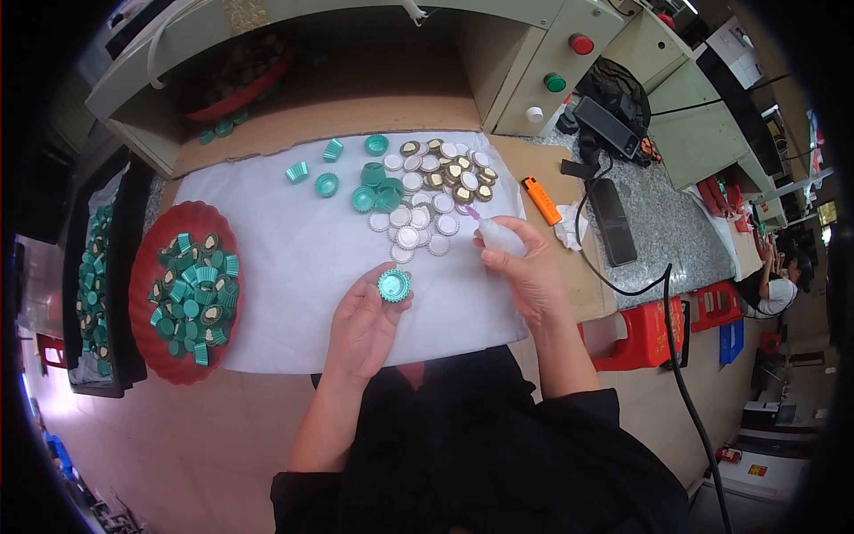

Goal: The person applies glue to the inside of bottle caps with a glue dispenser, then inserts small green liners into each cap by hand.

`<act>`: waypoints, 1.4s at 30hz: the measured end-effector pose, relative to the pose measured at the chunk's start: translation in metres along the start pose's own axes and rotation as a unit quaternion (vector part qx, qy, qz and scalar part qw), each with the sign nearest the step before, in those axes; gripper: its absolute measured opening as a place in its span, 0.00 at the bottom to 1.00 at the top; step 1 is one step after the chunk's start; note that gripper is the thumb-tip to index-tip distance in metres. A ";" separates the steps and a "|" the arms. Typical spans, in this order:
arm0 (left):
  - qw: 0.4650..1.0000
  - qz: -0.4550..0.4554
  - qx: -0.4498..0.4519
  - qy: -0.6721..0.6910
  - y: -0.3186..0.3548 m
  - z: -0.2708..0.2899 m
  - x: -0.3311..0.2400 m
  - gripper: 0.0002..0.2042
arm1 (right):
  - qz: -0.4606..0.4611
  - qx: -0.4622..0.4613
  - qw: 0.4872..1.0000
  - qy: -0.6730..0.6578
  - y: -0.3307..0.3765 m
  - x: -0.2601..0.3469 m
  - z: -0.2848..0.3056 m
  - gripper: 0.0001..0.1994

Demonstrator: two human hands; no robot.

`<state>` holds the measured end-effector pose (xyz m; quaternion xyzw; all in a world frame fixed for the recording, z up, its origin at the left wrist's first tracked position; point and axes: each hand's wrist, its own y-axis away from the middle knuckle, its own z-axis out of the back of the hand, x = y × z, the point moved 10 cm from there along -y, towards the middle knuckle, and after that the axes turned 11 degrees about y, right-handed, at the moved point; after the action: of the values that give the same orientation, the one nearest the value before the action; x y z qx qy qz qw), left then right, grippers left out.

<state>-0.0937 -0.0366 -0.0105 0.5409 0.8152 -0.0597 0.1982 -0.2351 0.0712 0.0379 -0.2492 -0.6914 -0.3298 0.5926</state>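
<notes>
My left hand [360,327] pinches a green fluted foil cup [394,286] by its side, its hollow turned up. To the right of it, my right hand [536,276] is closed around a small whitish squeeze bottle [502,238]. The bottle's thin purple nozzle points up and left toward a cluster of round scallop-edged pieces [406,238]. Many of these show white faces; others show gold and brown. Beside the cluster lie several loose green cups [326,184], some overlapping. A white sheet [285,303] lies under everything here.
At left, a red scalloped bowl [182,376] holds many green cups; beyond it stands a black tray [133,356]. An orange flat-handled tool [542,201], crumpled tissue [567,233], a black phone [614,222] and a black cable [680,383] are at right. A pale machine housing [511,80] overhangs the back.
</notes>
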 end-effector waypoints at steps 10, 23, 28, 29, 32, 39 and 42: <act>0.999 -0.001 -0.006 0.032 0.002 0.002 -0.001 0.18 | 0.249 -0.020 0.840 0.481 -0.011 0.028 -0.031 0.09; 1.000 0.013 0.015 0.024 0.004 0.000 0.001 0.18 | 0.046 -0.049 0.823 0.565 -0.020 0.005 -0.016 0.12; 0.999 0.016 0.016 0.022 0.004 0.000 0.001 0.17 | 0.026 -0.047 0.747 0.663 -0.003 0.016 -0.009 0.13; 1.000 0.014 0.016 0.017 0.004 0.000 0.000 0.17 | 0.040 -0.048 0.741 0.669 -0.002 0.020 -0.008 0.13; 1.000 0.011 0.018 0.010 0.004 -0.001 0.001 0.17 | 0.034 -0.042 0.902 0.428 -0.004 0.017 0.007 0.13; 0.999 0.008 0.028 0.014 0.005 -0.002 0.000 0.15 | 0.080 0.018 0.814 0.575 -0.013 0.007 -0.016 0.18; 1.000 0.008 0.026 0.011 0.004 -0.002 0.002 0.14 | 0.129 0.016 0.803 0.582 -0.012 0.010 -0.017 0.18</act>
<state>-0.0910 -0.0324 -0.0085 0.5528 0.8114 -0.0733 0.1752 -0.2345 0.0496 0.0473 -0.0878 -0.1837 -0.3218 0.9246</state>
